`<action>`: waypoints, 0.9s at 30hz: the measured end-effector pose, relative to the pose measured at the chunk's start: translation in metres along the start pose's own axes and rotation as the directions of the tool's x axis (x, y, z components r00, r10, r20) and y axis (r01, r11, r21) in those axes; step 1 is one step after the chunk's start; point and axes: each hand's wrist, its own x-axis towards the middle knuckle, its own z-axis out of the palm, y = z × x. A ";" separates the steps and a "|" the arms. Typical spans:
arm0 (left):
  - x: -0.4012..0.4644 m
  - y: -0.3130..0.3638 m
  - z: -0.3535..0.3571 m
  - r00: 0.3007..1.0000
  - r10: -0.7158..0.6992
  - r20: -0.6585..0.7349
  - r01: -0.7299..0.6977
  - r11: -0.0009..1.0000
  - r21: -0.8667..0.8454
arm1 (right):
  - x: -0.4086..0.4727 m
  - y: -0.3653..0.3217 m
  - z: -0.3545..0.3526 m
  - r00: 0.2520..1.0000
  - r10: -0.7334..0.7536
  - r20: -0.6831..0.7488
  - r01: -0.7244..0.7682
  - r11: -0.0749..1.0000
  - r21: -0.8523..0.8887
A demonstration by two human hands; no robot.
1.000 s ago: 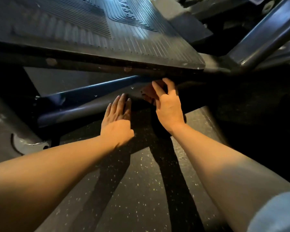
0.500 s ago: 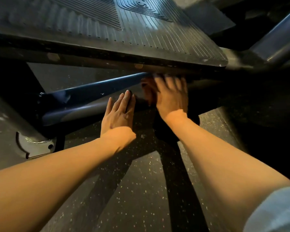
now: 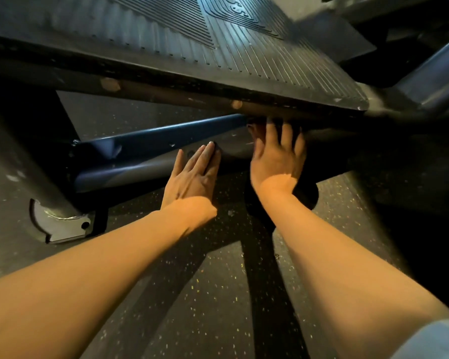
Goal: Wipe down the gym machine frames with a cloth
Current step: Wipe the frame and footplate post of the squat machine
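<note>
While the right hand point(image 3: 276, 161) works up under the near edge of the ribbed footplate point(image 3: 244, 47), its fingers lie spread and straight against the dark frame tube point(image 3: 145, 165) there, pressing rather than gripping. The cloth isn't clearly visible: a reddish patch just past the fingertips under the plate edge may be it, but it's too dark to confirm. The left hand point(image 3: 192, 177) is flat, fingers straight and together, resting on the same tube just beside the right, holding nothing.

My read on doing this step well:
- keep the palm flat so the cloth stays pinned to the tube
- wipe along the tube's length, then roll round to its underside
- use the left hand purely as a brace
- watch knuckles against the plate's lower lip, clearance looks tight
- blue tube point(image 3: 161, 137) behind looks like the next surface to do
</note>
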 end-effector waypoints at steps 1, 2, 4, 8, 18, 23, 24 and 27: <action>0.000 -0.002 0.000 1.000 0.006 -0.006 -0.006 1.000 -0.029 | -0.007 -0.013 0.002 0.999 -0.001 0.042 0.001 1.000 0.012; 0.000 -0.003 -0.001 1.000 0.013 -0.021 -0.014 0.999 -0.051 | -0.013 -0.026 0.004 0.996 -0.061 0.066 0.060 0.998 0.016; 0.000 -0.003 0.000 0.998 0.027 -0.063 -0.033 0.996 -0.088 | -0.018 -0.035 0.002 0.959 -0.246 0.138 0.250 0.968 -0.014; -0.004 -0.005 0.006 0.990 0.054 -0.127 -0.070 0.990 -0.122 | 0.009 0.000 -0.010 0.976 -0.167 0.141 0.177 0.982 -0.060; -0.010 -0.015 0.041 0.830 -0.299 -0.471 0.056 0.885 -0.462 | -0.030 -0.080 0.001 0.911 -0.341 0.231 0.339 0.939 0.048; -0.001 -0.006 0.060 0.778 -0.399 -0.485 0.053 0.811 -0.582 | 0.016 -0.009 -0.019 0.968 -0.165 0.187 0.175 0.984 -0.040; 0.000 -0.005 0.060 0.769 -0.414 -0.488 0.056 0.803 -0.594 | 0.020 -0.004 -0.021 0.987 -0.052 0.155 0.062 0.996 -0.057; 0.006 0.001 0.062 0.727 -0.466 -0.504 0.046 0.765 -0.643 | 0.001 -0.040 -0.007 0.995 -0.008 0.098 0.013 0.999 -0.043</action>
